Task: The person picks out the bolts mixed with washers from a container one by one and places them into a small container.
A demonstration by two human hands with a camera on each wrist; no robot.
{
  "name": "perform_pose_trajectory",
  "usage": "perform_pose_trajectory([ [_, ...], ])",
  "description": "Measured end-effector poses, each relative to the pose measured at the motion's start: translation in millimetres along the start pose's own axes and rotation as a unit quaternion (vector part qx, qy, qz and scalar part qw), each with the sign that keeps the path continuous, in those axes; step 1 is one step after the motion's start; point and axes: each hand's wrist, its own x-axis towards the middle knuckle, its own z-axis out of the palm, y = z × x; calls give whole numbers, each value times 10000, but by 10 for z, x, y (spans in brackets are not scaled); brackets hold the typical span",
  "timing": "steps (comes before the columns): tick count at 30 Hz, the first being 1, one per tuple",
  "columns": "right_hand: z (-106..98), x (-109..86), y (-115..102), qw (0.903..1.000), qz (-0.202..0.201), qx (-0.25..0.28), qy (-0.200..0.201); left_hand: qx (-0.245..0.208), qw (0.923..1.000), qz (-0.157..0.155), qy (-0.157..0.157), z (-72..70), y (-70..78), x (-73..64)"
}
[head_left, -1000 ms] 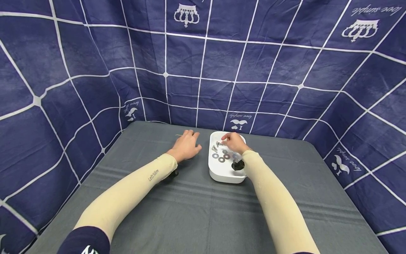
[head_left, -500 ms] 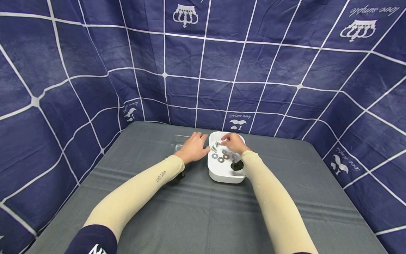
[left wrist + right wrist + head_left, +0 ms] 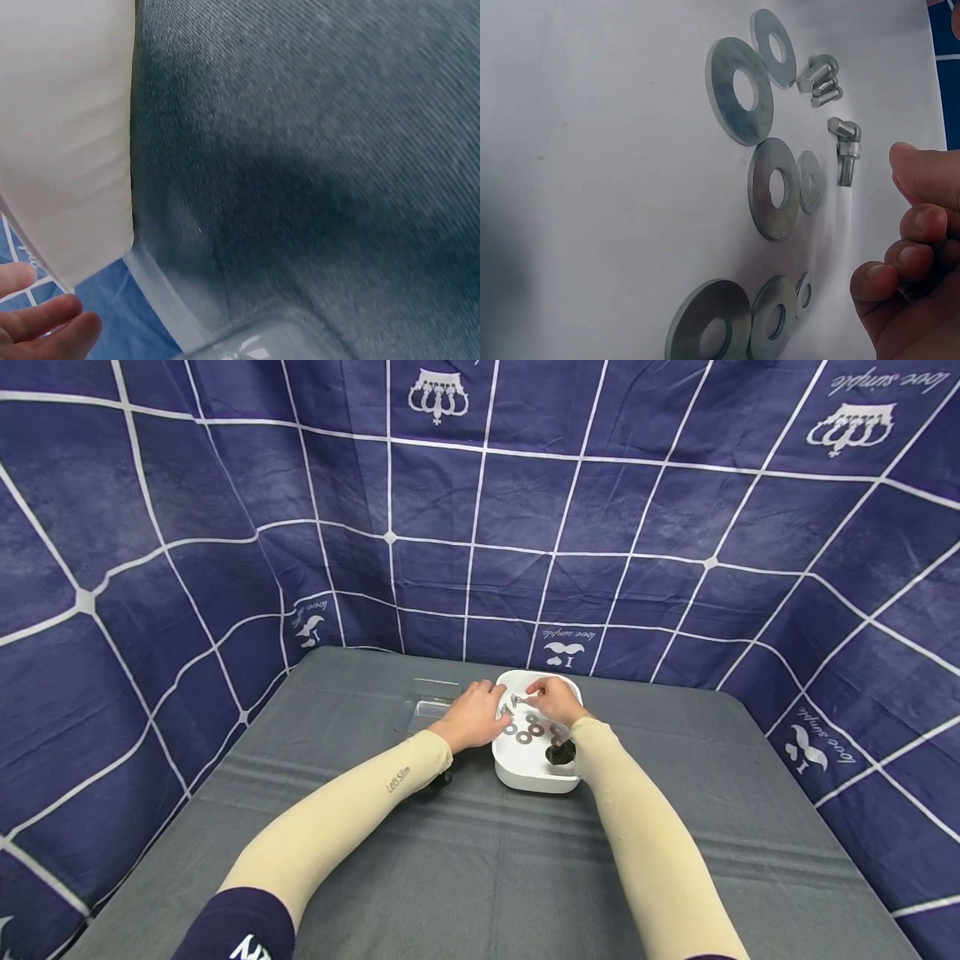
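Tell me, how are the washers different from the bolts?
Shape: the washers are flat rings with a hole in the middle, while the bolts are short rods, at least one visibly threaded.
Layout: the washers are spread over a longer stretch, while the bolts sit in two small bunches.
Width: the largest washers are much broader than any bolt is thick.
Shared: both are silvery and lie in the white tray.

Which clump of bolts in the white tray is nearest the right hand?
The lower clump of bolts in the right wrist view, just left of the right hand, with a threaded shank showing; the other clump lies higher, beside a washer.
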Motion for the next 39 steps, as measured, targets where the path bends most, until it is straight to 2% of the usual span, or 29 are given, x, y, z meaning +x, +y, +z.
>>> perform_pose_trajectory([
  [5, 14, 12, 35, 10000, 21, -7, 57, 0, 10000, 41, -43, 38, 55, 11],
  [10, 46, 44, 87, 9999, -7, 26, 122, -30, 9999, -67, -70, 64, 75, 23],
  [16, 85, 46, 99, 9994, 272, 77, 174, -205, 9989, -318, -267, 106, 78, 22],
  [23, 126, 33, 67, 9985, 470, 245, 139, -157, 9983, -477, -303, 146, 72, 32],
  [31, 168, 64, 42, 9976, 482, 438, 244, -38, 9982, -496, -324, 91, 71, 33],
  [39, 272, 80, 99, 9946, 818, 533, 348, -27, 9980, -525, -347, 137, 83, -13],
])
